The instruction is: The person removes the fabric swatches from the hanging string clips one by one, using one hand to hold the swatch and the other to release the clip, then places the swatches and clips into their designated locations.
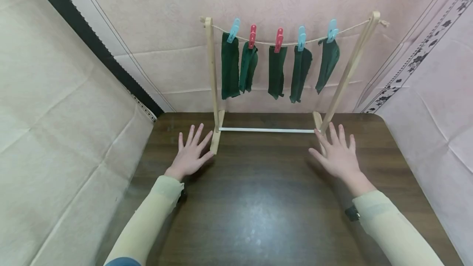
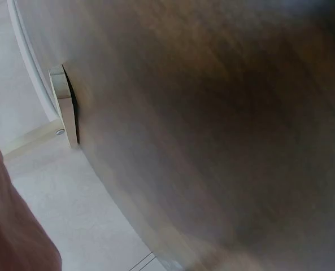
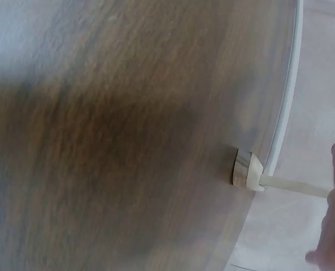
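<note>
A small wooden drying rack [image 1: 213, 73] stands at the back of the table, a cord strung between its two posts. Several dark green cloth pieces [image 1: 230, 69] hang from the cord, held by blue clothespins [image 1: 233, 30] and red clothespins [image 1: 278, 40]. My left hand [image 1: 190, 156] is beside the rack's left foot, fingers spread and holding nothing. Near the right foot is my right hand [image 1: 338, 157], also spread, overlapping that foot in the head view. Each wrist view shows part of a hand at its edge and one rack foot [image 2: 64, 101] on the table.
A white rod [image 1: 267, 130] joins the rack's two feet low over the brown wooden table [image 1: 251, 200]. Pale cloth [image 1: 177, 65] hangs behind the table and along both sides, with a dark band on the left.
</note>
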Motion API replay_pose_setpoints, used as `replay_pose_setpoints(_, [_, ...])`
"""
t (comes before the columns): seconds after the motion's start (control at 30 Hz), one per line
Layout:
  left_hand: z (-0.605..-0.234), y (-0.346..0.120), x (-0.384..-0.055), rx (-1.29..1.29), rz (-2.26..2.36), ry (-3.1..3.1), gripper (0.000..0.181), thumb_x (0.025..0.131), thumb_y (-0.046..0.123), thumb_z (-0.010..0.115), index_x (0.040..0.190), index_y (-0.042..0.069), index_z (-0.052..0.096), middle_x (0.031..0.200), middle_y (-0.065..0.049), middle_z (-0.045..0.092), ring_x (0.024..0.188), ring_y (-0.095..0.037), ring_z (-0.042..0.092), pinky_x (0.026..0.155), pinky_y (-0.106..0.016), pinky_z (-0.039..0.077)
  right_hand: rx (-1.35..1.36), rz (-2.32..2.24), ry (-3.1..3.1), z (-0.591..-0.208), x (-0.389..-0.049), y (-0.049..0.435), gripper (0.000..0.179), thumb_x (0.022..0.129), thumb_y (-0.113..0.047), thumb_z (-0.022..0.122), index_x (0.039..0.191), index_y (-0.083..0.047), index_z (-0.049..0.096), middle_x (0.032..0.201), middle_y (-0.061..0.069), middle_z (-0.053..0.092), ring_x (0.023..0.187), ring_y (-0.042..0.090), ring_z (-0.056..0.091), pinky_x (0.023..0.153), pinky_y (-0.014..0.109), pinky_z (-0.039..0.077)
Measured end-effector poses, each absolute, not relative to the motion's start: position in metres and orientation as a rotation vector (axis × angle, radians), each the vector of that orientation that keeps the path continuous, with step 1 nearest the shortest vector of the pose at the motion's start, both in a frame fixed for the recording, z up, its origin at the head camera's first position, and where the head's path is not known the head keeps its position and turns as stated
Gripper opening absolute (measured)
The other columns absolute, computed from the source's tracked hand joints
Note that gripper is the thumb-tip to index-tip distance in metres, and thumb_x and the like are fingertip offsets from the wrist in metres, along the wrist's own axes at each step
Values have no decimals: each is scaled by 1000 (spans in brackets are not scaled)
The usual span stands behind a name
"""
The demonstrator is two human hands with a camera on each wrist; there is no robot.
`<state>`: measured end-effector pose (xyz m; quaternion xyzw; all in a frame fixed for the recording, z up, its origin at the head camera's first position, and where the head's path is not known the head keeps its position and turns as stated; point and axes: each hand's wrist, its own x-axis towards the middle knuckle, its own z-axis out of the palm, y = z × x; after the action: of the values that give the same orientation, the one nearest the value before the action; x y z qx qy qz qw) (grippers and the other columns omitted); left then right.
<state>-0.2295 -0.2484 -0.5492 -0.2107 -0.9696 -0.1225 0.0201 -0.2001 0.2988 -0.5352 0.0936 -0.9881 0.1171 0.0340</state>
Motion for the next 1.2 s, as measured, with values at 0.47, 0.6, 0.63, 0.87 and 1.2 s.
replay_pose_setpoints(0.47, [-541, -244, -226, -669, -668, -2840, 69, 111, 42, 57, 171, 26, 29, 180, -5, 3, 164, -38, 4, 123, -75, 6, 297, 488, -2964, -529, -205, 305, 75, 108, -66, 44, 167, -18, 39, 177, 25, 5, 163, 45, -4, 122, 75, 12])
replay_pose_setpoints(0.6, [-536, -239, -223, -653, -831, -2776, 64, 113, 44, 52, 170, 23, 33, 180, -4, 10, 163, -38, 12, 124, -74, 11, 288, 560, -2933, -528, -202, 305, 73, 110, -62, 45, 167, -17, 39, 175, 27, 14, 162, 46, 1, 121, 76, 16])
replay_pose_setpoints(0.63, [-534, -238, -223, -645, -880, -2755, 62, 113, 43, 51, 169, 22, 34, 179, -4, 13, 163, -37, 15, 124, -72, 13, 284, 580, -2921, -529, -202, 305, 72, 110, -61, 45, 167, -17, 39, 174, 28, 16, 162, 47, 3, 120, 77, 17])
replay_pose_setpoints(0.87, [-518, -217, -226, -528, -1318, -2533, 50, 111, 21, 60, 160, 11, 50, 163, -12, 49, 150, -33, 44, 119, -61, 38, 294, 804, -2750, -528, -201, 294, 57, 111, -43, 57, 154, -6, 56, 161, 27, 45, 154, 49, 32, 117, 75, 30])
replay_pose_setpoints(1.2, [-474, -178, -242, -448, -1547, -2313, 41, 107, 14, 67, 147, 8, 63, 138, -11, 68, 127, -27, 64, 105, -53, 53, 482, 991, -2596, -464, -220, 259, 42, 104, -21, 72, 145, -13, 68, 154, 16, 59, 140, 43, 55, 112, 68, 44])
